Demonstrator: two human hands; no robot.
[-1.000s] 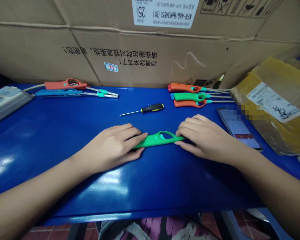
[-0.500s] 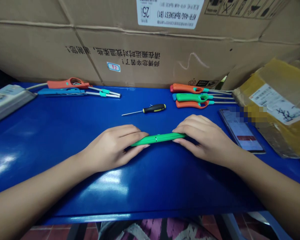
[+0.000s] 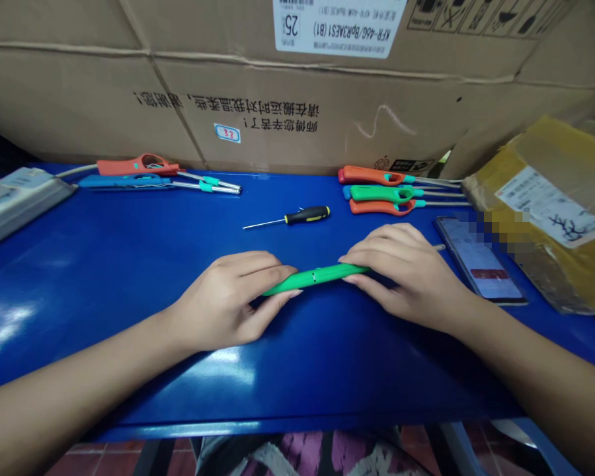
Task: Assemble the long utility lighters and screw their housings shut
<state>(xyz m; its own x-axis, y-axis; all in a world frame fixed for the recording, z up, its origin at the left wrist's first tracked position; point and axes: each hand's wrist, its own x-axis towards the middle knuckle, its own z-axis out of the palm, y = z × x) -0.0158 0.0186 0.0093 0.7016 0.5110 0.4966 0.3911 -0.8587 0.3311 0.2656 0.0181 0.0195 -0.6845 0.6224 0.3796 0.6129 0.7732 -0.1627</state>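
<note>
Between my two hands is a green gas lighter (image 3: pixel 322 275), held edge-on above the blue table. My left hand (image 3: pixel 238 294) pinches its left end between thumb and fingers. Gripping the other end, my right hand (image 3: pixel 396 271) is closed with the thumb underneath. A metal tip shows just past the right hand, beside the phone; most of the lighter's right part is hidden by the fingers. Beyond the hands lies a screwdriver (image 3: pixel 307 215) with a black and yellow handle, its blade pointing left.
Orange and blue lighters (image 3: pixel 133 165) lie back left by a white power strip (image 3: pixel 20 198). Several more lighters (image 3: pixel 381 193) lie back right. A phone (image 3: pixel 480 261) and a taped package (image 3: pixel 550 205) are at the right. A large cardboard box (image 3: pixel 258 79) stands behind.
The lighter has tilted a little, its left end lower, and turned slightly in my hands. A metal tip now shows past my right hand. Both hands keep their grip.
</note>
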